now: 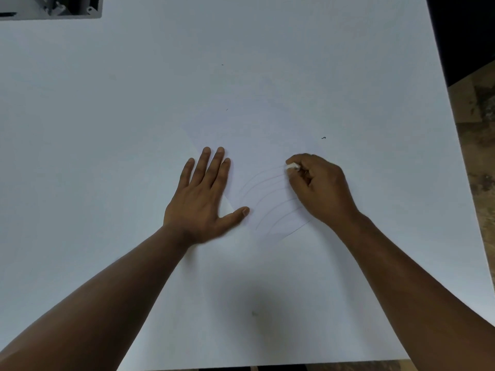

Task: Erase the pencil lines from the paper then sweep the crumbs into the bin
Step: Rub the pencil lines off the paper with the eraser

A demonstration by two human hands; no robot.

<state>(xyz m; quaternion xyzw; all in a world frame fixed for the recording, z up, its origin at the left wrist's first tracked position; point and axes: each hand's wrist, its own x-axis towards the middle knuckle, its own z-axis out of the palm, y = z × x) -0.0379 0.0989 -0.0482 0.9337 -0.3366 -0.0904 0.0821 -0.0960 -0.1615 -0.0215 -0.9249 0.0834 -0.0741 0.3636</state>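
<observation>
A white sheet of paper point(267, 277) lies on the white table, its left edge running diagonally under my left hand. Several faint curved pencil lines point(270, 199) cross the sheet between my hands. My left hand point(203, 194) presses flat on the paper's left edge, fingers straight and spread. My right hand point(318, 188) pinches a small white eraser point(292, 166) at its fingertips, with the eraser touching the paper at the upper right ends of the lines. A dark crumb point(323, 138) lies above my right hand.
A grey bin or tray point(80, 13) sits at the far left corner of the white table point(107, 103). Two tiny specks point(227, 109) lie farther up the table. The table's right edge borders a brown patterned floor point(476, 156).
</observation>
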